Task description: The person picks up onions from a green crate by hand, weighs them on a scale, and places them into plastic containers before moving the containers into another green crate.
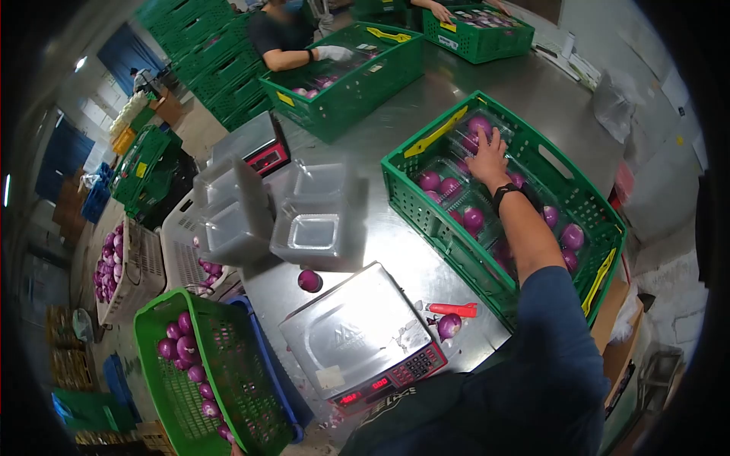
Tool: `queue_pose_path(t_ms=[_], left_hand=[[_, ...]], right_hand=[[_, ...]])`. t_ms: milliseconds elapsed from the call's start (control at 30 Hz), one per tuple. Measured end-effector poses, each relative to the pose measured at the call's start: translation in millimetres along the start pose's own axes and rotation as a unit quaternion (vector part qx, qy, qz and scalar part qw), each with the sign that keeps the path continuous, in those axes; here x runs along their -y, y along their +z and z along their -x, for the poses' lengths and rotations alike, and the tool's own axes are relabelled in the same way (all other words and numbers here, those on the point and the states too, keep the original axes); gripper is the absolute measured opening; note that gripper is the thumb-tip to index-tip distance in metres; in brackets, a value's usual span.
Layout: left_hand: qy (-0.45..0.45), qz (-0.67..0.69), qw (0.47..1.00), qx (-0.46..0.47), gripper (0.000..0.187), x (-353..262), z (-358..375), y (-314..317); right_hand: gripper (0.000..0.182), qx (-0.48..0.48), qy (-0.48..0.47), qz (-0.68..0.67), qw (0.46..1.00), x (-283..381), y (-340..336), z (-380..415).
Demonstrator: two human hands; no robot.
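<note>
Onions in clear packs lie in the dark green crate along the table's right edge, head view. I log the right hand as open, fingers spread over a pack near the crate's far corner. My judgement: press lightly and evenly, keeping packs level and plastic uncrushed. Left hand: sliver beside the light green basket; grip, cannot tell. Steel table bears a scale at its near edge. Co-worker across, beside stacked crates.
</note>
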State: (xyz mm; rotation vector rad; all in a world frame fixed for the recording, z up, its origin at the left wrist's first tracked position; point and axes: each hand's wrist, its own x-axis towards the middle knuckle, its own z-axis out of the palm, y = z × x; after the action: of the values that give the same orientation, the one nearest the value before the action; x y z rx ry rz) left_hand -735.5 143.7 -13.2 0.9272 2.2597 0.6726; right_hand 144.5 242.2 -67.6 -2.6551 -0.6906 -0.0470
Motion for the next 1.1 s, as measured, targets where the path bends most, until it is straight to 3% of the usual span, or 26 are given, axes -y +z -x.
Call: queue_pose_path(t_ms=[100, 133, 167, 200, 233, 267, 367, 433, 533, 600, 700, 767, 933, 1033, 1067, 1100], left_hand=[[-0.005, 0.038, 0.994, 0.100, 0.062, -4, -11, -14], [0.052, -0.092, 0.987, 0.122, 0.060, -8, -28, -26], [0.107, -0.220, 0.959, 0.141, 0.058, -12, -42, -35], [0.155, -0.233, 0.948, 0.155, 0.039, -50, -23, -37], [0.157, -0.169, 0.959, 0.162, 0.027, 40, -138, -58], [0.156, -0.146, 0.966, 0.146, 0.025, 7, -113, -56], [0.191, -0.214, 0.955, 0.078, 0.040, -9, -136, -70], [0.186, -0.201, 0.953, 0.128, 0.044, -12, -151, -77], [0.168, -0.219, 0.954, 0.118, 0.050, 6, -175, -79], [0.147, -0.252, 0.949, 0.121, 0.046, 4, -175, -81], [0.132, -0.288, 0.940, 0.124, 0.042, 15, -194, -85], [0.160, -0.321, 0.922, 0.145, 0.040, 24, -211, -80], [0.214, -0.427, 0.847, 0.236, 0.044, 35, -238, -35], [0.257, -0.420, 0.835, 0.245, 0.050, 47, -255, 6], [0.270, -0.395, 0.845, 0.239, 0.054, 45, -259, 18], [0.283, -0.370, 0.854, 0.232, 0.058, 42, -263, 29]], right_hand=[[0.085, -0.046, -0.098, -0.020, 0.994, 28, -7, 5], [0.063, -0.111, -0.194, -0.056, 0.973, 46, -15, 19], [0.055, -0.081, -0.239, -0.098, 0.963, 68, -23, 32], [0.047, -0.047, -0.285, -0.138, 0.947, 93, -30, 48], [0.040, -0.008, -0.333, -0.179, 0.926, 118, -36, 66], [0.030, 0.005, -0.374, -0.190, 0.908, 147, -40, 93], [0.031, 0.115, -0.471, -0.190, 0.854, 210, -20, 155], [0.033, 0.143, -0.528, -0.168, 0.820, 242, 14, 192], [0.042, 0.161, -0.579, -0.130, 0.789, 261, 80, 218], [0.042, 0.248, -0.531, -0.023, 0.810, 270, 89, 226], [0.038, 0.192, -0.500, 0.032, 0.844, 269, 100, 234], [0.033, 0.149, -0.529, -0.012, 0.835, 268, 108, 228], [0.039, 0.248, -0.375, -0.112, 0.886, 261, 129, 188], [0.038, 0.018, -0.471, 0.033, 0.881, 271, 94, 226], [0.036, 0.022, -0.472, -0.019, 0.881, 275, 69, 259], [0.036, 0.086, -0.461, -0.063, 0.881, 272, 55, 288]])
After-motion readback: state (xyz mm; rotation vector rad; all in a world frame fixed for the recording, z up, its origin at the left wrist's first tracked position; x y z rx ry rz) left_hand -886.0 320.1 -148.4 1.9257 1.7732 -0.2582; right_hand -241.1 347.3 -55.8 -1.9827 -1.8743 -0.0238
